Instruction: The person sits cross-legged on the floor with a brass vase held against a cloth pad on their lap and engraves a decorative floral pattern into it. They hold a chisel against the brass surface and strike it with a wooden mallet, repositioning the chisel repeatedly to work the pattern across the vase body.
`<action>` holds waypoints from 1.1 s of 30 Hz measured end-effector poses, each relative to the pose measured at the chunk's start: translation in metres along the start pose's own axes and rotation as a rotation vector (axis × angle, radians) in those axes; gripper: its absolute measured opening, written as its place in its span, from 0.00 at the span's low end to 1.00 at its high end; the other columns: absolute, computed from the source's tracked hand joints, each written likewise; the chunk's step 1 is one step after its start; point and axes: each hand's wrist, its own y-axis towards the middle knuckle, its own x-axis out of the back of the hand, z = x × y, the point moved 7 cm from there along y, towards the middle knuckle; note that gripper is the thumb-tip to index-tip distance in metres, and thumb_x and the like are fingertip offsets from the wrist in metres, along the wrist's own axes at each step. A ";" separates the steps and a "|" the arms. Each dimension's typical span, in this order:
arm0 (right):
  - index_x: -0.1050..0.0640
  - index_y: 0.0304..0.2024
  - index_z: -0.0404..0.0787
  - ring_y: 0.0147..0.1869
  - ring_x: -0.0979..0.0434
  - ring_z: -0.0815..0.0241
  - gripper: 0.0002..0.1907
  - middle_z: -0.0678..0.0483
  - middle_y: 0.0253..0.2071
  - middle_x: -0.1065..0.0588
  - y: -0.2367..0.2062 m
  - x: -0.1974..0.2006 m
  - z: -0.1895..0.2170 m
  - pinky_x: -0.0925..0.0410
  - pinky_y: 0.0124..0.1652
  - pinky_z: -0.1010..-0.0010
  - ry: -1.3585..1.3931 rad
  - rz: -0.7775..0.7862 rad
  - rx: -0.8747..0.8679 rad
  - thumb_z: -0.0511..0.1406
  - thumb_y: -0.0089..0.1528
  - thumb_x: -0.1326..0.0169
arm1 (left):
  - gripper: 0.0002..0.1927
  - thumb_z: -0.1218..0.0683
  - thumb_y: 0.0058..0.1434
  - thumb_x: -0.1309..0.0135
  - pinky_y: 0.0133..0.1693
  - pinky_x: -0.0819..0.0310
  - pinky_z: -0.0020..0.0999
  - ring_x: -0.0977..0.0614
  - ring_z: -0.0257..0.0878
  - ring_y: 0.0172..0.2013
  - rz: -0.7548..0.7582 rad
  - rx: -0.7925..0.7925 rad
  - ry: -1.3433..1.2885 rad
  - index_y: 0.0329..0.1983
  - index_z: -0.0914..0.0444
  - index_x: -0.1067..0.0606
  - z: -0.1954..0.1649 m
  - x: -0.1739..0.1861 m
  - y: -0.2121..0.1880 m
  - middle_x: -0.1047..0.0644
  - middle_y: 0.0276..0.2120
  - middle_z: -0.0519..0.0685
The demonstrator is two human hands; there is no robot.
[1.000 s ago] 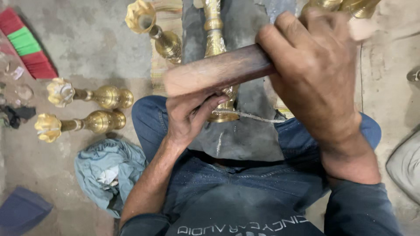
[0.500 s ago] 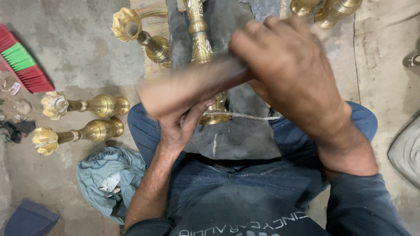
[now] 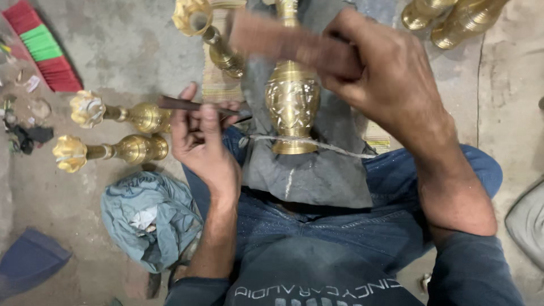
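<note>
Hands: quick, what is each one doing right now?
Left hand: closed on a thin dark tool.
Right hand: closed on a brown wooden block above the brass vase.

Two brass stands [image 3: 107, 133] lie side by side on the concrete floor [image 3: 113, 51], near a crumpled blue cloth [image 3: 150, 218] and a red-and-green brush [image 3: 42, 45].

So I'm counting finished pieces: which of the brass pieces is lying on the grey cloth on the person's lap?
The engraved brass vase, lying between both hands on the grey cloth. The two flower-topped brass stands lie on the floor.
</note>
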 end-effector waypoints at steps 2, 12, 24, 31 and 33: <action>0.28 0.51 0.36 0.45 0.17 0.46 0.23 0.44 0.41 0.21 0.002 -0.015 -0.017 0.29 0.40 0.58 0.059 0.061 -0.097 0.43 0.66 0.31 | 0.21 0.57 0.76 0.45 0.43 0.16 0.30 0.14 0.40 0.43 -0.093 0.046 0.010 0.69 0.70 0.31 0.001 0.011 0.001 0.19 0.40 0.51; 0.36 0.63 0.37 0.40 0.15 0.48 0.51 0.36 0.41 0.21 0.003 -0.075 -0.052 0.23 0.33 0.58 0.242 0.344 -0.376 0.56 0.51 0.27 | 0.16 0.62 0.72 0.42 0.41 0.15 0.29 0.13 0.38 0.40 0.157 0.169 0.006 0.61 0.71 0.27 0.014 -0.007 -0.008 0.18 0.42 0.51; 0.29 0.53 0.39 0.31 0.21 0.53 0.27 0.45 0.34 0.22 0.002 -0.044 -0.051 0.32 0.29 0.61 0.171 0.272 -0.281 0.46 0.61 0.33 | 0.18 0.59 0.67 0.33 0.43 0.13 0.28 0.11 0.35 0.43 0.497 -0.300 0.396 0.58 0.64 0.23 -0.019 -0.083 0.002 0.17 0.47 0.48; 0.26 0.54 0.34 0.50 0.22 0.42 0.19 0.43 0.47 0.23 -0.014 0.019 -0.018 0.31 0.49 0.59 -0.286 -0.129 0.160 0.29 0.62 0.37 | 0.18 0.56 0.68 0.35 0.43 0.14 0.29 0.11 0.37 0.42 0.568 -0.159 0.384 0.59 0.65 0.23 -0.012 -0.086 0.011 0.16 0.44 0.49; 0.26 0.53 0.35 0.51 0.23 0.45 0.18 0.46 0.46 0.24 -0.020 0.026 -0.013 0.32 0.50 0.60 -0.379 -0.158 0.175 0.29 0.61 0.38 | 0.16 0.56 0.68 0.35 0.41 0.14 0.28 0.11 0.36 0.39 0.574 -0.149 0.412 0.56 0.64 0.23 -0.011 -0.086 0.010 0.15 0.42 0.48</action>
